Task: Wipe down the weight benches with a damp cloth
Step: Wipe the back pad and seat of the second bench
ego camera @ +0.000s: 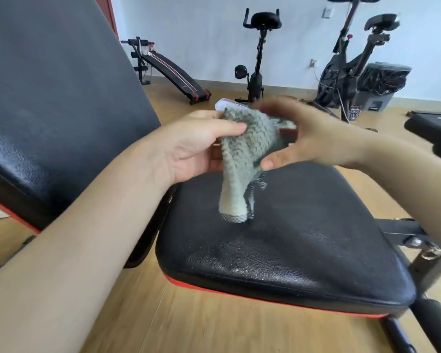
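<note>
A grey-green fuzzy cloth (242,159) hangs above the black padded seat (290,245) of a weight bench with a red underside. My left hand (196,146) pinches the cloth's upper edge between thumb and fingers. My right hand (308,136), blurred by motion, touches the cloth's right side with fingers spread around it. The cloth's lower tip hangs just over the seat; whether it touches the seat I cannot tell. The bench's raised backrest (56,98) stands at the left. A white object (229,104) shows just behind the cloth's top.
On the wooden floor behind stand a sit-up bench (173,72), an exercise bike (257,57) and a second bike (354,59) by the white wall. A bin lined with a black bag (382,82) sits at the right. Another black pad (433,128) is at the far right.
</note>
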